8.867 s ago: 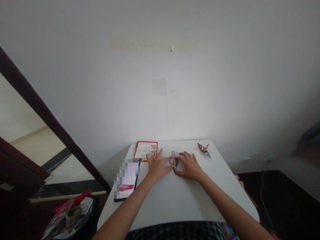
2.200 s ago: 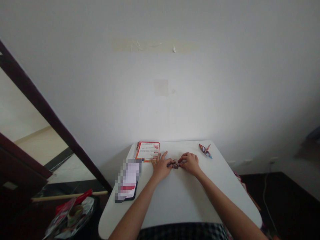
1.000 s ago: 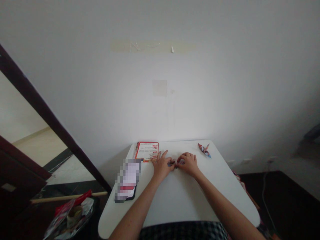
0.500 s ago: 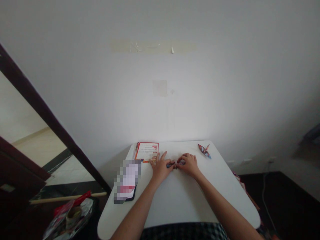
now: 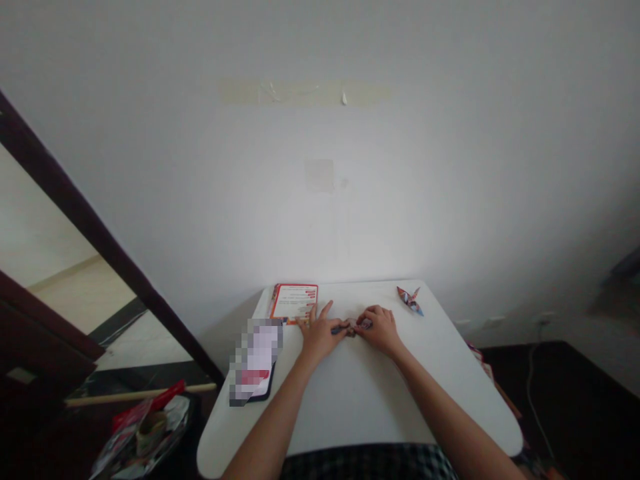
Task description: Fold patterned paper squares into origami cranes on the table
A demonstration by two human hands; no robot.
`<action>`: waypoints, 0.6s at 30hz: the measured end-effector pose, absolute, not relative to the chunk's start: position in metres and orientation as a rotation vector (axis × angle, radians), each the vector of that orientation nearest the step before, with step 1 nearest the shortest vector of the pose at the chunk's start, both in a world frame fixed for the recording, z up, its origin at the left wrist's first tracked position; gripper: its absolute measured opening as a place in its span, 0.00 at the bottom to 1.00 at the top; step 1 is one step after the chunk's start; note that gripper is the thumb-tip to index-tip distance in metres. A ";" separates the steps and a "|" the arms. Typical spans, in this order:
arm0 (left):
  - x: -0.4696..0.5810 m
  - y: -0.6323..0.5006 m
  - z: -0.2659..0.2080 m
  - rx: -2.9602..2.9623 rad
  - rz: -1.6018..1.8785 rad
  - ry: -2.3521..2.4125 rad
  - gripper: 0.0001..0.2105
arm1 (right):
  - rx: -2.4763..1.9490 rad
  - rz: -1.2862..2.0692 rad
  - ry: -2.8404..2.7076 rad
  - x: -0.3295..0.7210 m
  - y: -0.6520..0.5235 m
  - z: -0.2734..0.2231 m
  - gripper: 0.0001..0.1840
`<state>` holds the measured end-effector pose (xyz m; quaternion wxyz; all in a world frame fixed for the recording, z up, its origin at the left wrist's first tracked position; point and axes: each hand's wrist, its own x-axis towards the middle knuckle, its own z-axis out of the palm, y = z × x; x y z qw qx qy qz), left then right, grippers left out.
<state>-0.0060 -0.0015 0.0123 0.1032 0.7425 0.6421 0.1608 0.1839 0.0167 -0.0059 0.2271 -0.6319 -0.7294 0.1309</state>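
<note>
Both my hands pinch a small folded piece of printed paper over the white table. My left hand grips its left end between thumb and forefinger, the other fingers spread away. My right hand has its fingertips closed on the right end. Much of the paper is hidden under the fingers. To the right, apart from both hands, lies a folded paper figure with pointed tips. A red-bordered printed card lies just beyond my left hand.
A phone, its screen blurred out, lies at the table's left side. A white wall rises behind the table. On the floor at left stands a bag-lined bin with a cardboard roll in it. A cable hangs at right.
My hands stay almost in place, still holding the folded paper. Only slight finger movement shows, and the whole view has shifted a little.
</note>
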 end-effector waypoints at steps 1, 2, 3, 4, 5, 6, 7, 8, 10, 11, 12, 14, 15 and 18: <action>-0.007 -0.001 0.012 2.194 0.473 1.888 0.10 | -1.739 0.366 -2.014 0.185 0.017 -0.006 0.11; -0.008 0.000 0.011 2.193 0.474 1.885 0.10 | -1.738 0.372 -2.018 0.185 0.018 -0.006 0.11; -0.008 0.001 0.010 2.190 0.477 1.885 0.10 | -1.735 0.380 -2.025 0.186 0.018 -0.006 0.10; -0.007 0.001 0.009 2.187 0.482 1.886 0.10 | -1.733 0.384 -2.029 0.186 0.019 -0.006 0.10; -0.007 0.001 0.008 2.185 0.490 1.888 0.10 | -1.730 0.385 -2.032 0.186 0.019 -0.006 0.10; -0.006 0.001 0.008 2.184 0.498 1.889 0.10 | -1.730 0.383 -2.032 0.186 0.019 -0.005 0.10; -0.006 0.001 0.007 2.184 0.505 1.889 0.10 | -1.733 0.379 -2.029 0.186 0.019 -0.005 0.10; -0.006 0.001 0.006 2.182 0.511 1.888 0.09 | -1.739 0.373 -2.023 0.185 0.019 -0.004 0.10; -0.006 0.001 0.005 2.164 0.507 1.889 0.10 | -1.749 0.370 -2.013 0.184 0.018 -0.004 0.10; -0.007 0.001 0.005 2.152 0.499 1.888 0.10 | -1.747 0.370 -2.010 0.184 0.017 -0.004 0.10; -0.008 0.002 0.006 2.143 0.486 1.884 0.10 | -1.744 0.368 -2.006 0.184 0.017 -0.005 0.10; -0.009 0.002 0.007 2.134 0.459 1.878 0.11 | -1.737 0.363 -1.997 0.183 0.016 -0.006 0.10; -0.010 0.002 0.008 2.132 0.448 1.879 0.11 | -1.734 0.357 -1.993 0.184 0.016 -0.007 0.09; -0.009 0.002 0.012 2.128 0.425 1.890 0.11 | -1.741 0.341 -2.005 0.186 0.017 -0.009 0.09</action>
